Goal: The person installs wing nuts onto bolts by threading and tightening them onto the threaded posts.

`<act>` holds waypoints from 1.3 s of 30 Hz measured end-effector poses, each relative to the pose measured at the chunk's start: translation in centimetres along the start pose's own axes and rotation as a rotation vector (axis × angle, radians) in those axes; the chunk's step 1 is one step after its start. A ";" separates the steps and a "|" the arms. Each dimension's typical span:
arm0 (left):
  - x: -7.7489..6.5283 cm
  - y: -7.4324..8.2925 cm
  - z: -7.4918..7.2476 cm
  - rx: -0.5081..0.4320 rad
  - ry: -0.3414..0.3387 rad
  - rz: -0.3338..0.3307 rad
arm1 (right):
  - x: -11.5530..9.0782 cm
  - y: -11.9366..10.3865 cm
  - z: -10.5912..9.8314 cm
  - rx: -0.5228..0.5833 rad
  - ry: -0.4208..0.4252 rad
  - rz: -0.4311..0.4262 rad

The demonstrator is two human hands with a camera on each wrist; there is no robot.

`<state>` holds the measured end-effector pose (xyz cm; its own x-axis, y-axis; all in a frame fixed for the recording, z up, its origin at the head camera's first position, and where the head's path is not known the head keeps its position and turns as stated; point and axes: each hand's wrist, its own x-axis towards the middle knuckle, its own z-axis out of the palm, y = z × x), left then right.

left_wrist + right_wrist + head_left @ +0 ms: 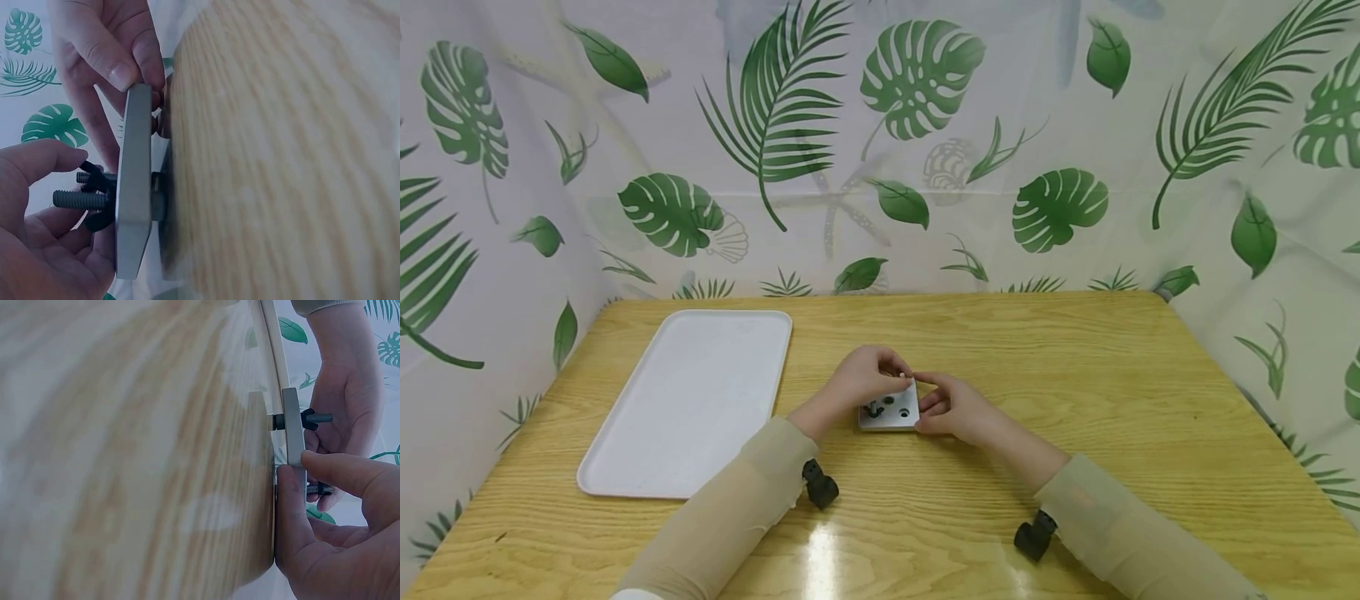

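Note:
A small silver metal plate (886, 423) with holes lies flat over the table, raised slightly on bolt heads. One bolt (78, 199) stands up through it with a black wing nut (309, 419) threaded on. At the plate's far side, my left hand (871, 375) pinches the wing nut (324, 489) of a second bolt between thumb and fingers; in the head view the fingers mostly hide it. My right hand (958, 408) grips the plate's right edge, thumb and fingers on it. An open hole (904, 412) shows near the plate's front right corner.
A white rectangular tray (692, 400) lies on the left of the wooden table (1075, 375). Behind and at the sides hangs a leaf-printed cloth (970, 233). Dark wrist cameras (820, 485) are strapped at both sleeves.

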<state>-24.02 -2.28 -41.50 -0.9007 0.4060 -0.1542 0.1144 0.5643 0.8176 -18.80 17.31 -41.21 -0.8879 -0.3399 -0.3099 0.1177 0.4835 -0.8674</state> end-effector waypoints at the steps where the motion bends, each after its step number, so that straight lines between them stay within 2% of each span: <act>1: 0.0 0.0 0.0 -0.004 -0.001 -0.003 | 0.0 0.0 0.0 0.001 0.002 0.003; 12: 0.2 -0.7 -0.4 -0.076 0.011 -0.011 | 0.1 0.2 0.0 -0.006 0.008 -0.005; 21: 0.1 -0.2 -0.3 -0.029 -0.018 -0.014 | 0.1 0.3 0.0 -0.007 0.001 -0.012; 27: 0.1 0.1 -0.1 -0.029 0.017 -0.029 | 0.0 0.0 -0.1 -0.026 -0.002 -0.011; 39: -0.2 0.6 0.0 -0.156 0.055 -0.087 | 0.0 0.1 0.0 -0.020 -0.008 -0.012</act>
<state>-23.79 -2.07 -41.00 -0.9266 0.3179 -0.2010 -0.0277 0.4752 0.8794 -18.81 17.36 -41.29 -0.8854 -0.3523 -0.3031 0.0982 0.4956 -0.8630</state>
